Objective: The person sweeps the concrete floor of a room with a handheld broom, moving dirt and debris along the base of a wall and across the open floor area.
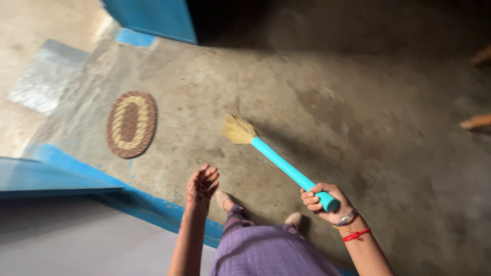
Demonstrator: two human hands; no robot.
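**Hand broom held low over a concrete floor, one hand free**

While the person is standing at the lower middle of the frame, the right hand is clenching the end of a broom, its fingers wrapping fully round the turquoise handle, presumably because a grasp at the far end gives the longest reach to the ground.

- Broom: the handle is running diagonally from the lower right of centre up towards the centre, with the straw-coloured bristle head pointing away from the person and sitting low over the floor; whether the bristles are touching cannot be told, as the head is blurring.
- Left hand: it is hanging released, fingers loosely spread, holding nothing and hovering just left of the bare feet, probably serving as a counterbalance.
- Wrist items: a red thread and a metal bangle are sitting on the right wrist.
- Mat: an oval woven piece in brown and tan is lying at the left of the frame, well apart from the broom head.
- Blue step edge: it is running across the lower left, just beside the left arm.
- Blue door: it is showing at the upper left.
- Garment: purple striped cloth is filling the bottom centre.
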